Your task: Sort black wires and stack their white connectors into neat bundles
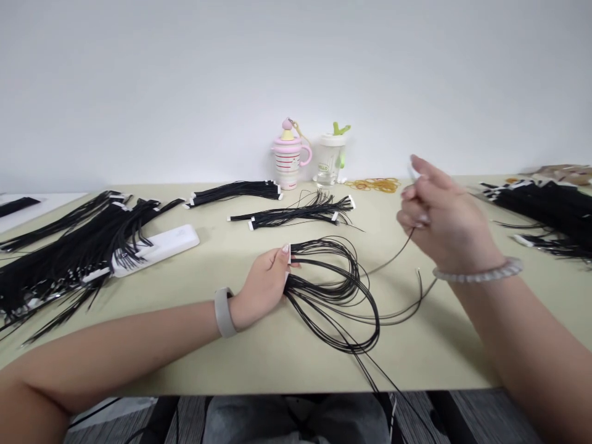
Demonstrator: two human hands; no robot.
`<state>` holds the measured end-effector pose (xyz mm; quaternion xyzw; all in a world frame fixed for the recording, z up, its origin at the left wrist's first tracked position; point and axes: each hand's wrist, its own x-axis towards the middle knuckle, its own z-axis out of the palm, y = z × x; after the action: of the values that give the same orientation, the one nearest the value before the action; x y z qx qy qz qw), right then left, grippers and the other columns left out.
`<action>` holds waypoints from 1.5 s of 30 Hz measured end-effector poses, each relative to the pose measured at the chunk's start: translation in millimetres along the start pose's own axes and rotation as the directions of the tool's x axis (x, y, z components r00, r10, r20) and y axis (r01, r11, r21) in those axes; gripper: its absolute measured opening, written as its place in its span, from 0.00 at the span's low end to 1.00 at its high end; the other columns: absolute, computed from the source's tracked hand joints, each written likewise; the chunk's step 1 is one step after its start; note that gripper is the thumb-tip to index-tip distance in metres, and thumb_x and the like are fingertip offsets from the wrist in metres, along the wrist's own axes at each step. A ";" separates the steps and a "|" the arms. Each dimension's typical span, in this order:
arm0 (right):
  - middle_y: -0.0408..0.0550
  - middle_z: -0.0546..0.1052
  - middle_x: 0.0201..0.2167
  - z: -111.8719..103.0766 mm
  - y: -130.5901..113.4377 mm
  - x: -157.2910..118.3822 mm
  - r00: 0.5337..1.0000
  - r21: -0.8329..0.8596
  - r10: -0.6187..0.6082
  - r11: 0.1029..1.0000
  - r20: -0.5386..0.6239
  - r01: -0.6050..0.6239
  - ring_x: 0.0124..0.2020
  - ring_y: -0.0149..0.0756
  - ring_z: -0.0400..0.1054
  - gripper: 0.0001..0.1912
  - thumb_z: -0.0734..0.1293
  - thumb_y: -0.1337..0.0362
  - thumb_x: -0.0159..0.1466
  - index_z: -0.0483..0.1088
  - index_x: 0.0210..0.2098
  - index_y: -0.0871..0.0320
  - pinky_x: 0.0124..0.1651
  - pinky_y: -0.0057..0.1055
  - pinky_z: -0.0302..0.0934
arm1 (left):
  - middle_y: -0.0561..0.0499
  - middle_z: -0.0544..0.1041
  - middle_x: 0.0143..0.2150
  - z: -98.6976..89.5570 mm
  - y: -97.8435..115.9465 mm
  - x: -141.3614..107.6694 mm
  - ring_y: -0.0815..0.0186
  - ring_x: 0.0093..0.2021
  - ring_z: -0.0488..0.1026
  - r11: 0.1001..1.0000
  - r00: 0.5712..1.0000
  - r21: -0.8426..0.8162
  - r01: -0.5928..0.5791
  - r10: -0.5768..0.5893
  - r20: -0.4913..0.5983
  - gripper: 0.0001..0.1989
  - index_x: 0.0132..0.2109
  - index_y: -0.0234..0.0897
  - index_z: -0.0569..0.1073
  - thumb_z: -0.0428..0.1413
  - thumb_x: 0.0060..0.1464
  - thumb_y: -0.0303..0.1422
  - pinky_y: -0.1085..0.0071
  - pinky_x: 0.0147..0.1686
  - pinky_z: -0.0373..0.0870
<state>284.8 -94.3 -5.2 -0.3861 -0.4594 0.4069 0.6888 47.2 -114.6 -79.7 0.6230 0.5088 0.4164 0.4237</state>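
Note:
My left hand [264,282] is closed on the white connector end of a looped black wire harness [345,290], low over the table in the middle. The loops spread to the right of the fingers, and a few strands hang over the table's front edge. Raised to the right, my right hand [437,213] pinches a single black wire [391,260] that runs back towards the loops. Its index finger points up and the other fingers are curled. Another loose wire end [420,283] stands up below that hand.
Black wire bundles lie on the left [60,259], at the back [235,191], in the middle [296,213] and on the right [550,209]. A white box-like object [169,243], a pink cup [287,161], a clear cup [330,160] and yellow rubber bands [377,184] are on the table [208,364].

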 end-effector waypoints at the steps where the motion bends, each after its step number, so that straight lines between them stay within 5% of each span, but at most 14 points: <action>1: 0.36 0.67 0.21 6.2 3.6 -7.8 0.997 -0.098 -0.030 0.994 0.066 0.036 0.14 0.19 0.47 0.14 0.62 0.67 0.57 0.68 0.43 0.51 0.17 0.22 0.45 | 0.55 0.64 0.18 0.2 0.7 0.0 0.72 0.16 0.59 1.000 1.000 0.006 0.006 -0.006 -0.006 0.19 0.27 0.34 0.67 0.46 0.53 0.46 0.74 0.17 0.57; 4: 0.43 0.71 0.25 27.6 18.5 -33.3 0.950 -0.521 -0.039 0.829 0.311 0.204 0.23 0.25 0.60 0.06 0.66 0.62 0.55 0.72 0.28 0.59 0.25 0.24 0.55 | 0.55 0.64 0.19 0.2 3.2 -0.4 0.72 0.17 0.58 1.000 0.999 0.010 0.027 -0.027 -0.019 0.20 0.26 0.34 0.65 0.46 0.52 0.47 0.73 0.18 0.57; 7: 0.43 0.72 0.25 42.7 33.9 -51.0 0.826 -0.599 -0.066 0.657 0.559 0.458 0.27 0.27 0.63 0.08 0.63 0.63 0.59 0.70 0.27 0.59 0.32 0.26 0.57 | 0.57 0.62 0.18 -0.2 4.8 -0.7 0.72 0.17 0.57 0.999 1.000 0.028 0.018 -0.017 -0.026 0.20 0.25 0.35 0.64 0.46 0.52 0.48 0.73 0.18 0.56; 10: 0.41 0.69 0.22 46.9 45.2 -56.9 0.746 -0.596 -0.107 0.532 0.657 0.602 0.24 0.24 0.59 0.09 0.61 0.65 0.61 0.67 0.26 0.61 0.29 0.23 0.53 | 0.58 0.57 0.15 -0.7 4.9 -0.2 0.72 0.17 0.55 0.998 0.999 0.063 -0.023 0.024 -0.020 0.21 0.23 0.35 0.64 0.45 0.52 0.47 0.73 0.19 0.54; 18: 0.41 0.68 0.21 48.3 54.7 -57.6 0.764 -0.673 -0.109 0.405 0.636 0.619 0.23 0.24 0.58 0.14 0.58 0.61 0.63 0.65 0.25 0.61 0.28 0.23 0.50 | 0.57 0.58 0.17 -1.3 3.9 0.6 0.72 0.19 0.55 0.997 0.999 0.060 -0.046 0.045 0.030 0.20 0.23 0.35 0.64 0.44 0.54 0.46 0.73 0.21 0.53; 25: 0.42 0.68 0.21 49.8 57.0 -60.9 0.756 -0.681 -0.083 0.379 0.650 0.627 0.23 0.24 0.58 0.17 0.56 0.58 0.64 0.66 0.25 0.60 0.29 0.23 0.49 | 0.56 0.59 0.20 -1.7 3.5 -0.3 0.71 0.22 0.55 0.994 0.996 0.070 -0.086 0.083 0.040 0.21 0.23 0.35 0.62 0.43 0.54 0.46 0.73 0.23 0.54; 35: 0.44 0.72 0.27 45.3 56.9 -54.8 0.653 -0.632 -0.018 0.230 0.757 0.740 0.30 0.28 0.64 0.17 0.53 0.59 0.66 0.68 0.30 0.59 0.35 0.25 0.53 | 0.56 0.61 0.20 -1.7 1.9 -0.2 0.71 0.22 0.57 0.993 0.992 0.064 -0.104 0.098 0.084 0.21 0.23 0.35 0.63 0.42 0.55 0.46 0.73 0.24 0.56; 45: 0.44 0.72 0.26 42.7 62.1 -55.7 0.574 -0.552 -0.127 0.172 0.809 0.816 0.29 0.28 0.64 0.16 0.54 0.59 0.65 0.68 0.29 0.59 0.34 0.25 0.53 | 0.55 0.65 0.21 -2.7 0.8 -1.9 0.71 0.23 0.60 0.974 0.977 0.138 -0.179 0.159 0.143 0.22 0.23 0.35 0.63 0.40 0.57 0.44 0.73 0.26 0.58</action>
<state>217.8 -115.5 -67.3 -0.3633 -0.8905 -0.0789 0.2624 44.6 -116.3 -78.3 0.7203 0.4550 0.3697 0.3708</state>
